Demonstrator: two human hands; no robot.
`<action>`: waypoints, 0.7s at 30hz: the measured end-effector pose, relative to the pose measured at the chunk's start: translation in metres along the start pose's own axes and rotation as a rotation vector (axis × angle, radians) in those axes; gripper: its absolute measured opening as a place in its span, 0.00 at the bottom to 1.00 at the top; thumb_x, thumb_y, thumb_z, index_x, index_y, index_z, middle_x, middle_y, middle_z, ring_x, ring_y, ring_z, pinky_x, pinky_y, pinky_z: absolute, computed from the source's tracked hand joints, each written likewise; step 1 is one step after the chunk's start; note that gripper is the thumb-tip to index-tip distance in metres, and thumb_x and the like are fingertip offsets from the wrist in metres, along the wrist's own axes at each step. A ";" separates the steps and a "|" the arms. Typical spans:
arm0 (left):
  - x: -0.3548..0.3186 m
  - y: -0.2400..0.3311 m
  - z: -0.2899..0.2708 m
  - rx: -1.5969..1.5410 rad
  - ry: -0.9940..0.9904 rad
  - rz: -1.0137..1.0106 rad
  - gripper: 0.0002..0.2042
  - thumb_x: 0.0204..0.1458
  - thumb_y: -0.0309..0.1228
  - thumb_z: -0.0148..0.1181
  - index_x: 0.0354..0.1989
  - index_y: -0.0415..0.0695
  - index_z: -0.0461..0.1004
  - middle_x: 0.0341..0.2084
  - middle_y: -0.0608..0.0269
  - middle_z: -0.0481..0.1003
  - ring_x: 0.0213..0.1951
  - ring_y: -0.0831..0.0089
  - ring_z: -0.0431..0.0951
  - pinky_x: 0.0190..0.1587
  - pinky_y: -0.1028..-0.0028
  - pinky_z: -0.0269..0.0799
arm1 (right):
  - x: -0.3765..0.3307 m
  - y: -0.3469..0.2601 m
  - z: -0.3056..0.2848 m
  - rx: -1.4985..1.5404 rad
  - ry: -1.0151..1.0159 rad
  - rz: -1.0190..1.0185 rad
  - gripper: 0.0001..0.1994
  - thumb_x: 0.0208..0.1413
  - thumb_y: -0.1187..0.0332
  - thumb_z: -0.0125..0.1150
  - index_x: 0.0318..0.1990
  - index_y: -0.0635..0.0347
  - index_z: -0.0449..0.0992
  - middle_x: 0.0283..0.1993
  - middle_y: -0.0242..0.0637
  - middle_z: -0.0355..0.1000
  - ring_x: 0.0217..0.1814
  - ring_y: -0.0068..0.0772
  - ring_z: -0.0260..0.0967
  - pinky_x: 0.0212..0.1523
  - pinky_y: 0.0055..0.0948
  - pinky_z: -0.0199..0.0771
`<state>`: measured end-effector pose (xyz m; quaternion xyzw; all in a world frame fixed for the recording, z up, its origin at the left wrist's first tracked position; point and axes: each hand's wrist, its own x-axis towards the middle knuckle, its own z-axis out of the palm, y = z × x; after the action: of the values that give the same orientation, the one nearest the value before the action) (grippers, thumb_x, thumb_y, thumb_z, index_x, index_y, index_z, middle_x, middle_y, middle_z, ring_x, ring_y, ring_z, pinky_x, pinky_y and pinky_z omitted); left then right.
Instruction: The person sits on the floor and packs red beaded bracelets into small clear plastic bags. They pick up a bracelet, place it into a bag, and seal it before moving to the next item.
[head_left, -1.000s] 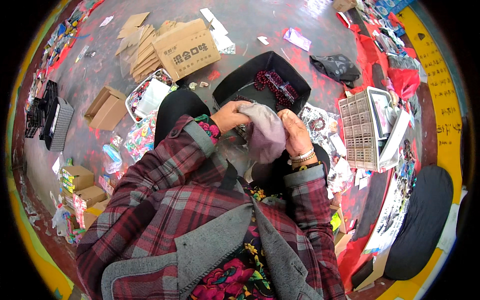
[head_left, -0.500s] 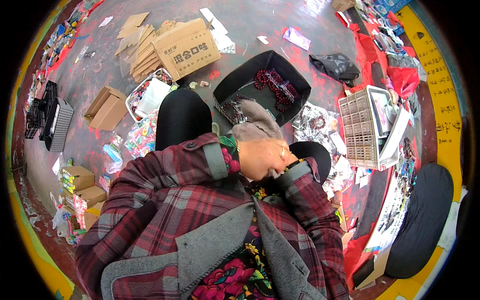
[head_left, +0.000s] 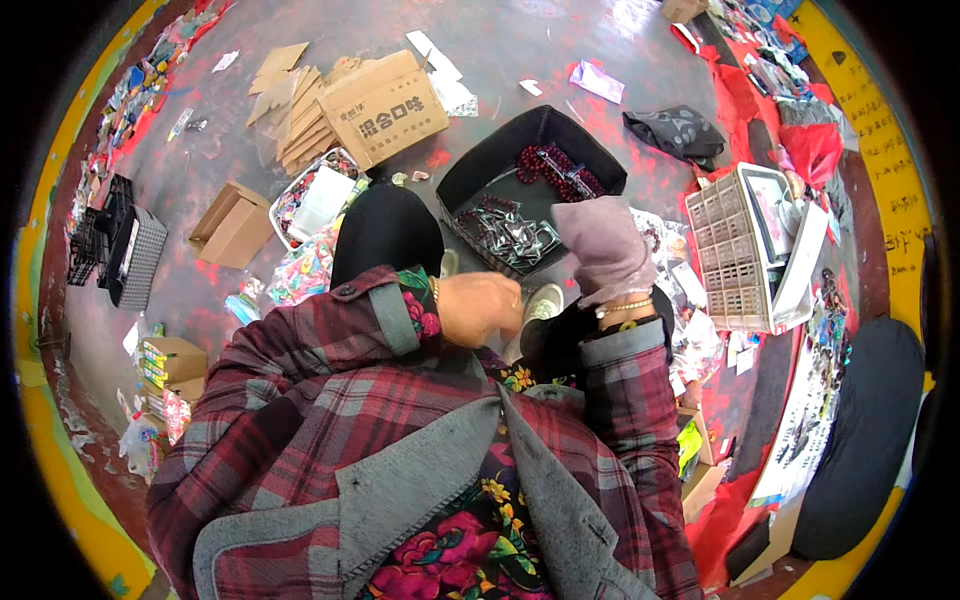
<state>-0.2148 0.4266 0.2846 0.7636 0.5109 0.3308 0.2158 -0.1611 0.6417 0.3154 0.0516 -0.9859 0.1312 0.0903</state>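
My left hand [head_left: 478, 308] is bare and held before my body at knee height. Its fingers curl inward, and whatever they may hold is hidden. A mauve-grey cloth glove [head_left: 603, 248] covers my right hand, so its fingers do not show; a gold bracelet [head_left: 625, 308] circles that wrist. The gloved hand is raised beside the right rim of a black open bin [head_left: 470, 180], and the bare hand is apart from it. Inside the bin are dark red bead strings [head_left: 555, 172] and a heap of small clear-wrapped pieces [head_left: 510, 232].
Flattened cardboard [head_left: 385, 108] and a small open box [head_left: 232, 225] lie on the floor ahead and left. A white basket [head_left: 318, 205] of small goods stands near my left knee. To the right are a beige crate [head_left: 730, 250], a dark bag [head_left: 675, 133] and clear-wrapped packets [head_left: 690, 345].
My hands, together in front of me before, have come apart: the left to the left, the right to the right with the glove over it. The bin's contents show more fully.
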 end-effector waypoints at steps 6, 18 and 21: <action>0.003 -0.019 -0.059 0.283 0.071 -0.163 0.09 0.30 0.19 0.49 0.22 0.43 0.72 0.22 0.61 0.72 0.33 0.60 0.70 0.37 0.67 0.68 | -0.002 0.031 0.008 -0.256 -0.084 0.015 0.03 0.38 0.72 0.57 0.21 0.60 0.70 0.21 0.41 0.69 0.27 0.40 0.70 0.27 0.35 0.69; 0.094 -0.206 -0.057 0.532 -0.049 -0.466 0.09 0.40 0.29 0.49 0.26 0.40 0.74 0.26 0.51 0.73 0.33 0.54 0.72 0.39 0.60 0.68 | -0.038 0.093 0.009 -0.566 -0.008 0.337 0.13 0.27 0.59 0.65 0.22 0.53 0.72 0.20 0.34 0.70 0.26 0.42 0.71 0.26 0.34 0.70; 0.107 -0.249 -0.002 0.606 -0.368 -0.619 0.11 0.39 0.31 0.52 0.29 0.41 0.76 0.31 0.52 0.74 0.34 0.54 0.74 0.39 0.62 0.71 | -0.015 0.077 -0.017 -0.116 0.174 0.229 0.11 0.31 0.59 0.60 0.19 0.55 0.70 0.18 0.38 0.67 0.25 0.43 0.69 0.24 0.36 0.67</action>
<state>-0.3475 0.6215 0.1505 0.6498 0.7413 -0.0542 0.1588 -0.1529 0.7216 0.3098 -0.0780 -0.9797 0.0874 0.1626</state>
